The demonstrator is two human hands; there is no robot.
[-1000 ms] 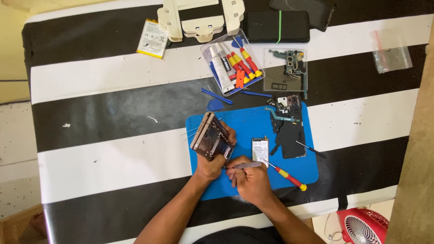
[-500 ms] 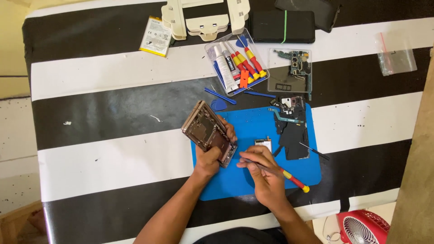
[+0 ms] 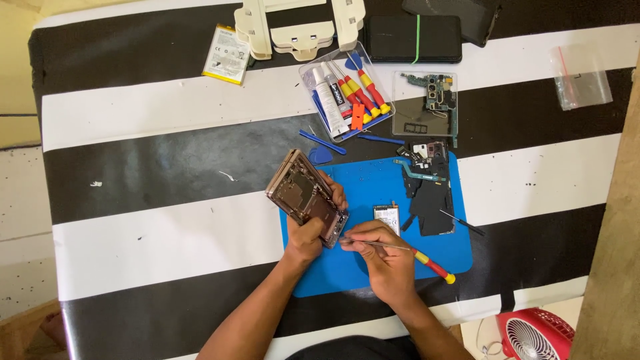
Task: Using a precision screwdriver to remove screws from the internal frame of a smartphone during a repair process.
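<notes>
Over the blue mat (image 3: pixel 393 187) on the counter (image 3: pixel 167 233), my left hand (image 3: pixel 308 235) grips the opened phone frame (image 3: pixel 307 198), its long axis slanting up-left. My right hand (image 3: pixel 387 257) pinches the red-handled screwdriver (image 3: pixel 400 249), tip at the frame's lower corner, just right of it.

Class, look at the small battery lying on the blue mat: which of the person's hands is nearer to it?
Right. The right hand, holding a screwdriver, sits just below the small battery. The left hand, gripping the opened phone, is farther off, left of it.
</notes>
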